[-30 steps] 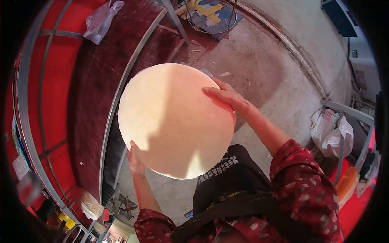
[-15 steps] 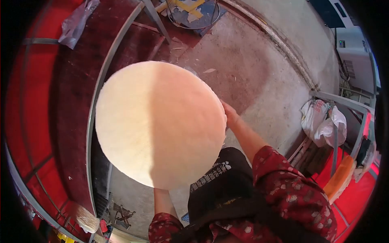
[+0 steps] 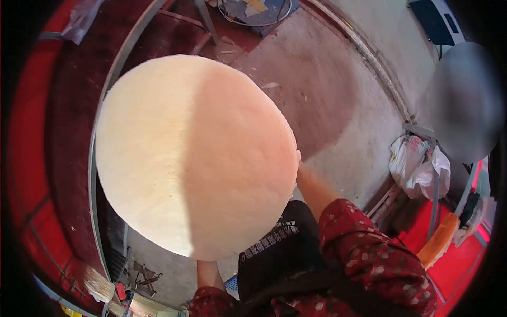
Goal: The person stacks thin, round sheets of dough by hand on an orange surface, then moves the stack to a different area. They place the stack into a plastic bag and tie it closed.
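A large, round, pale disc like a thick flatbread (image 3: 174, 158) fills the middle of the view, its left part brightly lit and its right part in shadow. My right hand is mostly hidden behind the disc's right edge, and my right forearm (image 3: 317, 191) reaches up to that rim. From below, my left forearm (image 3: 209, 274) passes under the near edge, which covers my left hand. Both hands support the disc from beneath or at the rim; the fingers do not show.
A dark red table (image 3: 68, 132) with a metal edge runs along the left. Behind the disc stands a round wire-rimmed stand (image 3: 253, 10). White plastic bags (image 3: 420, 166) hang from a frame at right. A blurred grey oval (image 3: 467, 103) covers part of the upper right.
The disc has shifted left and appears slightly larger, its left edge now over the table's metal edge. My right hand has slipped further out of sight behind the rim.
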A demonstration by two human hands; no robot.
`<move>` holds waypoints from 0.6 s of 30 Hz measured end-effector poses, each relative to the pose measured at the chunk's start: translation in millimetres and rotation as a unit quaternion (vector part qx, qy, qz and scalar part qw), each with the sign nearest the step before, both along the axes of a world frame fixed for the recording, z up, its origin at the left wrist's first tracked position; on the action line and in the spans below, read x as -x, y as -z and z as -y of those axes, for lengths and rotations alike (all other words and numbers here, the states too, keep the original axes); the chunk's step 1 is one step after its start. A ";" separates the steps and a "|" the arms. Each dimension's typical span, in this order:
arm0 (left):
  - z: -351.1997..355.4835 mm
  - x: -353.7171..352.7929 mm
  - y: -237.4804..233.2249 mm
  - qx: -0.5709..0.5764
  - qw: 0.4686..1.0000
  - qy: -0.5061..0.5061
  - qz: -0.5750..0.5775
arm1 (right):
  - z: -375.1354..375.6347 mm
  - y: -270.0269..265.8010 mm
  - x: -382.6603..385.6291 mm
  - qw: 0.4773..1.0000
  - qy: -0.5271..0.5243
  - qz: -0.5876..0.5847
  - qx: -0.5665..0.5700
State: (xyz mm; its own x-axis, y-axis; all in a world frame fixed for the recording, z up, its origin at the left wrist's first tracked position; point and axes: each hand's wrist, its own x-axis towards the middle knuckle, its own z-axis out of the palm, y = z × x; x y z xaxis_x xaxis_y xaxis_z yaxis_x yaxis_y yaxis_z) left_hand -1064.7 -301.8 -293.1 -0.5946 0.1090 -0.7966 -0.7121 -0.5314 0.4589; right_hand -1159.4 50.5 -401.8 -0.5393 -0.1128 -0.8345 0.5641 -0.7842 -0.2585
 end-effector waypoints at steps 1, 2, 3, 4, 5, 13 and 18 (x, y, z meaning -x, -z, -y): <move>-1.4 1.0 -1.4 -0.001 1.000 0.001 -0.005 | 9.6 0.9 -15.8 1.000 0.010 -0.014 0.018; -3.1 0.9 -3.2 -0.003 1.000 0.003 -0.010 | 22.9 1.9 -32.4 0.999 0.019 -0.031 0.037; -5.0 1.2 -6.1 -0.005 1.000 0.002 -0.015 | 40.0 2.2 -51.1 0.997 0.030 -0.050 0.054; -7.4 1.3 -9.0 -0.007 1.000 0.002 -0.018 | 58.2 3.5 -69.6 0.994 0.041 -0.073 0.066; -9.7 0.5 -12.9 -0.006 1.000 -0.001 -0.023 | 75.7 4.2 -86.2 0.991 0.049 -0.096 0.075; -44.0 -4.3 -17.7 0.002 0.989 0.107 -0.101 | 110.5 6.4 -134.1 0.956 0.055 -0.282 0.063; -75.5 -22.1 17.7 0.012 1.000 -0.009 -0.015 | 112.1 -98.0 -97.1 0.985 -0.051 -0.160 -0.028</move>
